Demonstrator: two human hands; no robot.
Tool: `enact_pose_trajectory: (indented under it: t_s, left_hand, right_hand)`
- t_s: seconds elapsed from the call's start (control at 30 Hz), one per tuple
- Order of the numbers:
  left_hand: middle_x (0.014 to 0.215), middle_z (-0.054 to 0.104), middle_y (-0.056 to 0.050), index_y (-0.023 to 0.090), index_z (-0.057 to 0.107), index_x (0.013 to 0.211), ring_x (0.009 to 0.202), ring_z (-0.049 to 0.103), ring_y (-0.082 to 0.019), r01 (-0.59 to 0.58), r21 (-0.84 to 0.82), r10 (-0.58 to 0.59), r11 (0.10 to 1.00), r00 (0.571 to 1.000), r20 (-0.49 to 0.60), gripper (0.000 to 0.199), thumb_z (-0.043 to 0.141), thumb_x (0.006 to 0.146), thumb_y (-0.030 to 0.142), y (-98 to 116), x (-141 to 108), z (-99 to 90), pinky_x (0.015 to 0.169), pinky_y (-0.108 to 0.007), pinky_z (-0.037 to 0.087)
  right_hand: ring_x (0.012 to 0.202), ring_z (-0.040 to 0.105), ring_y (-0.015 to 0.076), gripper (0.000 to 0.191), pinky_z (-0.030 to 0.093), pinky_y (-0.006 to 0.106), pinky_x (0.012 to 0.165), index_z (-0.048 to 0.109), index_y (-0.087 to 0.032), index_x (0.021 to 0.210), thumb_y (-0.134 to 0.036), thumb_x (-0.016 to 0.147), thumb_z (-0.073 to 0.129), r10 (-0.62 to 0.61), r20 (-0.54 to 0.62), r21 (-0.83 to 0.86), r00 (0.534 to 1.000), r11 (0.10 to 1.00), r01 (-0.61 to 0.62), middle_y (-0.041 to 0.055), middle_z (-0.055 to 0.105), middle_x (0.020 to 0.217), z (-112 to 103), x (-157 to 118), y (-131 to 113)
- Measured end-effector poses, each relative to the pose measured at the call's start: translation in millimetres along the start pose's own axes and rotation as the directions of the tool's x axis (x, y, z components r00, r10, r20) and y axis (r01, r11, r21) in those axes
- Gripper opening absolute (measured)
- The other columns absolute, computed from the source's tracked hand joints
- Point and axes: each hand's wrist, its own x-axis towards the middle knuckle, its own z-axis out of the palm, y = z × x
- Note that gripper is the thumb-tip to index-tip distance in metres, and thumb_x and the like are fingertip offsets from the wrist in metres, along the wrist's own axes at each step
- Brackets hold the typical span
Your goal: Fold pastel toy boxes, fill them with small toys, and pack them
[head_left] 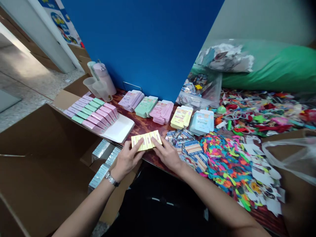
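Between my two hands is a row of several small yellow boxes [146, 141], standing side by side above the table's front edge. My left hand [128, 158] grips the row's left end, thumb on top. At the right end my right hand [168, 154] holds it the same way. Just left of the row lies a white tray [120, 130], bare at its near end. Rows of pink boxes [103, 117], green boxes [89, 109] and purple boxes [77, 106] stand on its far side. Behind my hands is a stack of flat yellow cartons [181, 117].
Flat purple [131, 99], green [146, 106], pink [161, 112] and blue cartons [201, 121] line the blue panel [148, 42]. Printed packets [190, 148] and colourful plastic pieces [227, 161] spread rightward. A large open cardboard box [44, 164] stands left; cups [98, 89] and a bottle [105, 77] stand behind.
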Motion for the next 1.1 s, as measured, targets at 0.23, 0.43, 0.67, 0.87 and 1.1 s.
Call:
enact_pose_trajectory:
  t_s: [0.23, 0.43, 0.67, 0.87, 1.1]
  left_hand:
    - [0.103, 0.051, -0.007, 0.027, 0.047, 0.139, 0.082, 0.059, -0.014, 0.138, 0.124, -0.105, 0.983, 0.964, -0.242, 0.052, 0.060, 0.090, 0.033, -0.4, 9.3, -40.6, 0.068, -0.023, 0.051]
    - [0.103, 0.049, -0.009, 0.023, 0.048, 0.139, 0.079, 0.057, -0.015, 0.370, 0.267, -0.277, 0.890, 0.903, -0.329, 0.054, 0.059, 0.088, 0.036, -45.3, 23.5, -57.3, 0.059, -0.022, 0.046]
    - [0.103, 0.049, -0.009, 0.020, 0.043, 0.143, 0.072, 0.054, -0.013, 0.419, 0.289, -0.337, 0.861, 0.895, -0.293, 0.055, 0.054, 0.091, 0.033, -78.4, 23.6, -37.6, 0.054, -0.021, 0.041]
    - [0.096, 0.049, -0.008, 0.016, 0.045, 0.141, 0.069, 0.052, -0.013, 0.441, 0.330, -0.350, 0.835, 0.887, -0.300, 0.050, 0.048, 0.094, 0.033, -99.5, 22.7, -28.4, 0.052, -0.020, 0.039]
    - [0.089, 0.048, -0.010, 0.007, 0.045, 0.139, 0.076, 0.050, -0.020, 0.352, 0.327, -0.271, 0.877, 0.925, -0.267, 0.057, 0.048, 0.092, 0.039, -101.7, 20.4, -34.7, 0.065, -0.030, 0.045]
  right_hand:
    - [0.131, 0.049, 0.0216, 0.057, 0.044, 0.038, 0.109, 0.034, -0.022, 0.149, -0.033, 0.096, 0.050, -0.090, 0.020, 0.345, 0.996, 0.935, 0.077, 0.0119, 0.050, 0.142, -13.3, 71.8, -6.3]
    - [0.132, 0.048, 0.0199, 0.059, 0.039, 0.035, 0.112, 0.035, -0.016, 0.147, -0.038, 0.095, 0.049, -0.165, 0.023, 0.624, 0.986, 0.773, 0.115, 0.0124, 0.048, 0.144, 53.1, 167.4, -14.6]
    - [0.133, 0.047, 0.0225, 0.060, 0.037, 0.038, 0.112, 0.039, -0.016, 0.145, -0.042, 0.093, 0.049, -0.121, 0.124, 0.652, 0.985, 0.758, 0.011, 0.0127, 0.049, 0.143, 113.3, 191.8, -14.6]
    - [0.139, 0.039, 0.0209, 0.059, 0.033, 0.037, 0.116, 0.034, -0.017, 0.149, -0.038, 0.095, 0.046, -0.124, 0.161, 0.634, 0.979, 0.774, -0.006, 0.0112, 0.043, 0.148, 131.7, 196.0, -23.5]
    - [0.142, 0.033, 0.0283, 0.069, 0.031, 0.043, 0.116, 0.028, -0.011, 0.151, -0.042, 0.094, 0.051, -0.063, 0.337, 0.431, 0.939, 0.898, -0.094, 0.0183, 0.036, 0.151, 111.1, 197.8, -33.8]
